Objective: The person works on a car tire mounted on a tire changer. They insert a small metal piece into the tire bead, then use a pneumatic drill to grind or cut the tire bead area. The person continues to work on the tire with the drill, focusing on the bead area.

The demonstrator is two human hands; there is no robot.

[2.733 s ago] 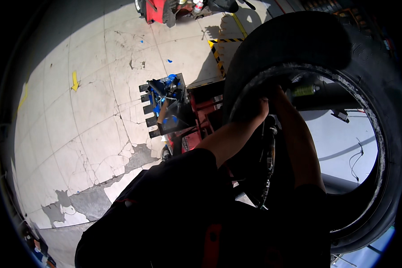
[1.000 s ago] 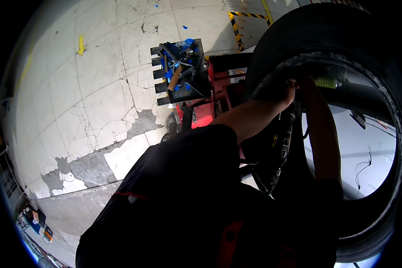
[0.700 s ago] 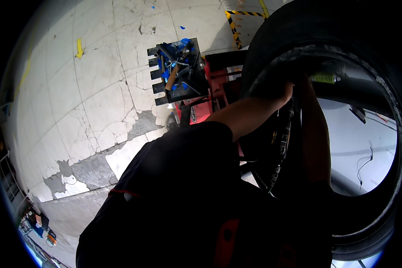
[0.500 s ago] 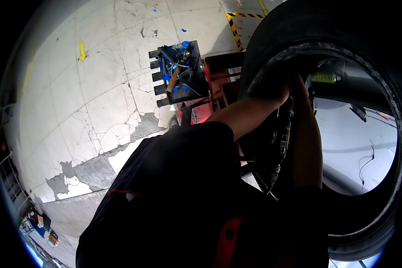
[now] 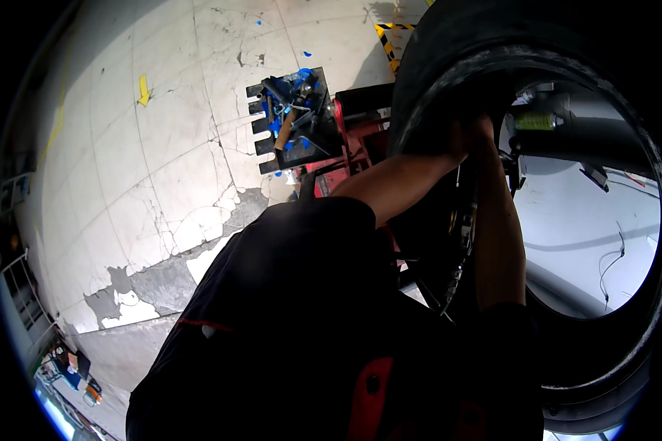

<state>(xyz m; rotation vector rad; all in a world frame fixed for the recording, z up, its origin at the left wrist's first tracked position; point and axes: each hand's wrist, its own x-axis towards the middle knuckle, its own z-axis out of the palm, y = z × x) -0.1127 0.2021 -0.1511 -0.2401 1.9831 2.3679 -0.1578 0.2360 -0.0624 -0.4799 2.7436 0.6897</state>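
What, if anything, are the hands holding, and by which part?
That cannot be told: the left hand and right hand are in deep shadow by the tyre.

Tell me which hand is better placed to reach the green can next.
Probably the right hand: in the picture it lies between the left hand and the green can. Both hands are in shadow by the tire, so their grip is unclear, and depth is hard to judge.

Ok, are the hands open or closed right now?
Left hand: at the tire, too dark to tell.
Right hand: close beside it, also too dark to tell.
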